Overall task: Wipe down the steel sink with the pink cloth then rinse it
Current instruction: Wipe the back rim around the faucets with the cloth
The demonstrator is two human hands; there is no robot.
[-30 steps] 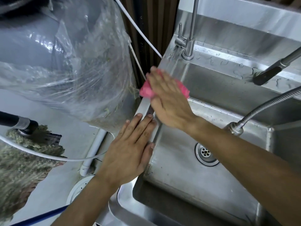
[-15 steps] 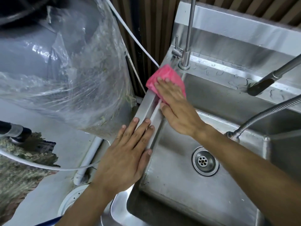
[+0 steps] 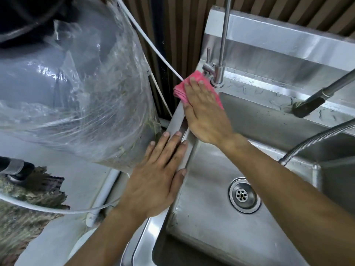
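The steel sink (image 3: 207,214) fills the lower right, its round drain (image 3: 243,195) showing in the basin floor. My right hand (image 3: 204,114) lies flat on the pink cloth (image 3: 181,90), pressing it onto the sink's left rim at the far corner, just beside the base of a thin steel tap (image 3: 218,73). Most of the cloth is hidden under my palm. My left hand (image 3: 156,177) rests flat with fingers spread on the same left rim, nearer to me, holding nothing.
A large bin lined with a clear plastic bag (image 3: 80,89) stands close to the sink's left side. A white hose (image 3: 153,48) runs behind it. A black-tipped spray faucet (image 3: 309,106) and its flexible metal hose (image 3: 317,139) hang over the basin's right. Steel backsplash (image 3: 288,47) behind.
My right hand has slid the pink cloth along the left rim away from me, up to the base of the thin tap. My left hand has stayed on the rim.
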